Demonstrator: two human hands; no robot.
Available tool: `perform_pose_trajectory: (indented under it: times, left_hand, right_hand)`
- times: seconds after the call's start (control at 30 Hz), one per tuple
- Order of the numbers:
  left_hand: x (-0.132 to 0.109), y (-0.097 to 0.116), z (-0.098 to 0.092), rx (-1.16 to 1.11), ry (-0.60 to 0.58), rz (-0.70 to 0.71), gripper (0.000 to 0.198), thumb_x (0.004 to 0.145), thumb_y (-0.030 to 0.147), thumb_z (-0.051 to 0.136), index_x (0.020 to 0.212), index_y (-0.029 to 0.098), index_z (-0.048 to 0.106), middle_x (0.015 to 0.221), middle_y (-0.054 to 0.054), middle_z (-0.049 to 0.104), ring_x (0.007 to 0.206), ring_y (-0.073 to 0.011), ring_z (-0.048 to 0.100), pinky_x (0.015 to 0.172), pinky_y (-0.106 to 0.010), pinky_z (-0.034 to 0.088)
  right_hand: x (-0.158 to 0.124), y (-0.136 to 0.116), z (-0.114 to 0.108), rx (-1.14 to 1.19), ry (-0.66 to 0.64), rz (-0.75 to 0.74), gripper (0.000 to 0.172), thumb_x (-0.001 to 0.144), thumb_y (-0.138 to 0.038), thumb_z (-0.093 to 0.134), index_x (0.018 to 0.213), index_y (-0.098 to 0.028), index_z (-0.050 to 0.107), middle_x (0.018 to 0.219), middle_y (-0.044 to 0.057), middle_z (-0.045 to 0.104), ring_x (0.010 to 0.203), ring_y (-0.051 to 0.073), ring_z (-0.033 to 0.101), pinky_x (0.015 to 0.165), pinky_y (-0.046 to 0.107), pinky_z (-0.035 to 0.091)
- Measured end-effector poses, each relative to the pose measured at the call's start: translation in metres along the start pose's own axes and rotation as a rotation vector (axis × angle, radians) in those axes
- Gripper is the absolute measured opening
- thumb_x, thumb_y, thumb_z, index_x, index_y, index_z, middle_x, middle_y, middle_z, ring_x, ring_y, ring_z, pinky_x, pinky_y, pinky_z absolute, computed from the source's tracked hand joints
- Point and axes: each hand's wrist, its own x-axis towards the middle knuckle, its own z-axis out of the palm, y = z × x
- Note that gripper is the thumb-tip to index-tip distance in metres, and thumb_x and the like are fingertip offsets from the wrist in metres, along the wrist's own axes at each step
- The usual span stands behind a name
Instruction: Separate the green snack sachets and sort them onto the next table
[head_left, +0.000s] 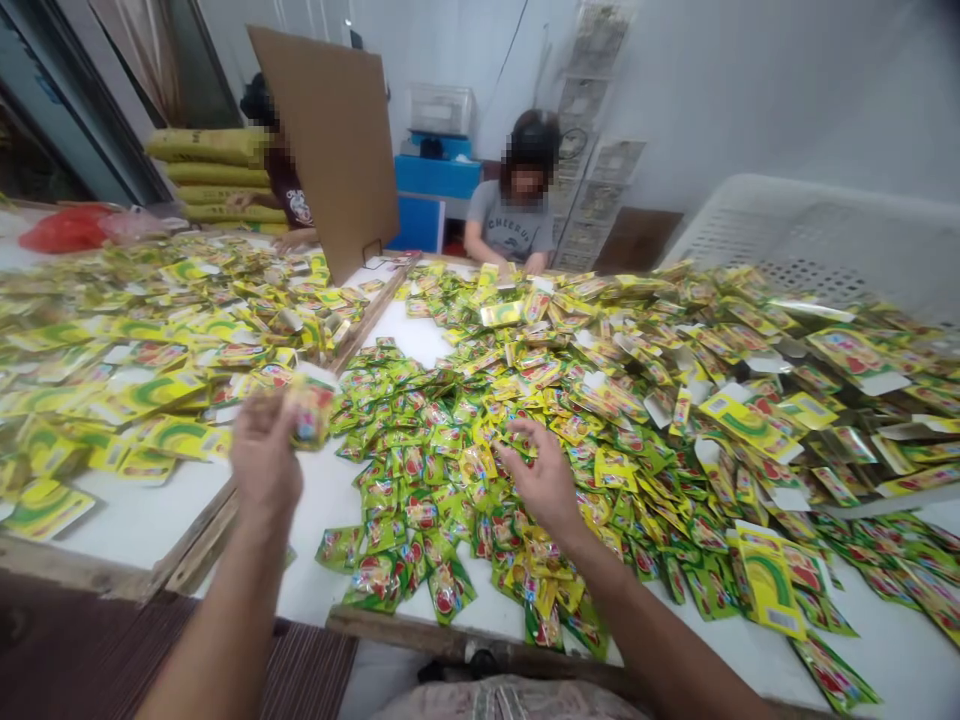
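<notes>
My left hand is raised above the table's left part, fingers closed on a small green and yellow sachet that is blurred by motion. My right hand hovers over the big heap of green and yellow sachets, fingers spread and curled, nothing in them. Small green sachets with red prints lie right under and between my hands. Larger yellow header cards are mixed into the heap on the right.
A second white board at left holds more yellow cards. A brown cardboard sheet stands upright behind. One person in a grey shirt sits across the table, another sits partly hidden behind the cardboard. A white plastic basket stands at far right.
</notes>
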Motion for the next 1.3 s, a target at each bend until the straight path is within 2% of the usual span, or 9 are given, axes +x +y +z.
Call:
perform_pose_trajectory:
  times: [0.07,0.13,0.37,0.57,0.67,0.77,1.03,1.2,1.3]
  left_hand:
    - [0.019,0.013,-0.002,0.068,0.125,0.236,0.072,0.062,0.029,0.076,0.126,0.027,0.041,0.138,0.0,0.043,0.124,-0.0155,0.04,0.102,-0.028,0.034]
    - [0.015,0.01,0.0,0.168,0.108,0.304,0.069,0.06,0.03,0.077,0.122,0.022,0.048,0.132,-0.003,0.048,0.121,-0.0184,0.043,0.102,-0.032,0.033]
    - [-0.061,-0.055,0.026,0.387,-0.372,-0.133,0.03,0.063,0.039,0.07,0.084,0.018,0.068,0.08,-0.005,0.069,0.075,-0.0197,0.062,0.073,-0.032,0.047]
    - [-0.07,-0.061,0.1,0.635,-0.594,0.004,0.017,0.073,0.03,0.059,0.061,0.021,0.065,0.059,-0.003,0.063,0.056,-0.0182,0.054,0.059,-0.028,0.037]
    - [-0.072,-0.072,0.141,0.628,-0.668,0.007,0.014,0.068,0.02,0.061,0.054,0.02,0.062,0.051,-0.001,0.058,0.051,-0.0163,0.05,0.057,-0.027,0.035]
    - [-0.074,-0.087,0.159,0.602,-0.759,-0.026,0.011,0.059,0.014,0.066,0.052,0.02,0.061,0.044,0.002,0.053,0.047,-0.0141,0.046,0.055,-0.025,0.033]
    - [-0.076,-0.096,0.114,0.381,-0.993,-0.203,0.016,0.067,0.029,0.062,0.078,0.017,0.061,0.057,0.003,0.054,0.05,-0.0101,0.046,0.051,-0.021,0.034]
    - [-0.089,-0.09,0.088,0.144,-0.769,-0.444,0.028,0.059,0.031,0.072,0.078,0.016,0.057,0.051,0.007,0.049,0.046,-0.0084,0.044,0.051,-0.021,0.033]
    - [-0.102,-0.087,0.078,0.039,-0.657,-0.516,0.028,0.059,0.032,0.073,0.077,0.016,0.059,0.053,0.006,0.053,0.047,-0.008,0.045,0.051,-0.02,0.034]
  right_hand:
    - [0.014,0.021,-0.018,-0.236,0.011,0.082,0.049,0.072,-0.037,0.062,0.117,-0.02,0.051,0.117,0.013,0.054,0.116,0.032,0.039,0.09,0.046,0.033]
    - [0.023,0.044,-0.03,-0.377,-0.085,0.152,0.06,0.066,-0.033,0.066,0.121,-0.019,0.049,0.113,0.013,0.056,0.116,0.035,0.038,0.088,0.046,0.033]
    - [0.021,0.072,-0.048,-0.351,-0.068,0.063,0.026,0.07,-0.038,0.062,0.085,-0.018,0.062,0.078,0.005,0.059,0.07,0.022,0.052,0.063,0.031,0.038]
    - [0.039,0.055,-0.042,-0.186,-0.048,0.189,0.032,0.068,-0.049,0.062,0.081,-0.02,0.06,0.06,-0.001,0.051,0.054,0.017,0.047,0.053,0.028,0.034]
    - [0.043,0.057,-0.025,-0.187,-0.046,0.2,0.031,0.062,-0.037,0.068,0.087,-0.021,0.059,0.062,-0.002,0.054,0.057,0.018,0.051,0.055,0.028,0.037]
    - [0.037,0.066,-0.014,-0.051,-0.077,0.2,0.031,0.064,-0.039,0.065,0.087,-0.02,0.056,0.065,-0.002,0.057,0.062,0.019,0.056,0.058,0.029,0.041]
    - [0.018,0.055,-0.011,0.532,-0.169,0.291,0.045,0.052,-0.044,0.077,0.082,-0.019,0.054,0.077,0.001,0.062,0.077,0.02,0.06,0.074,0.033,0.047]
    - [0.009,0.043,-0.005,0.534,-0.1,0.286,0.05,0.052,-0.049,0.076,0.087,-0.019,0.057,0.073,0.0,0.06,0.073,0.019,0.059,0.068,0.032,0.048]
    - [-0.001,0.039,-0.005,0.391,-0.233,0.186,0.038,0.067,-0.05,0.065,0.089,-0.019,0.06,0.077,0.001,0.06,0.069,0.016,0.055,0.063,0.028,0.045]
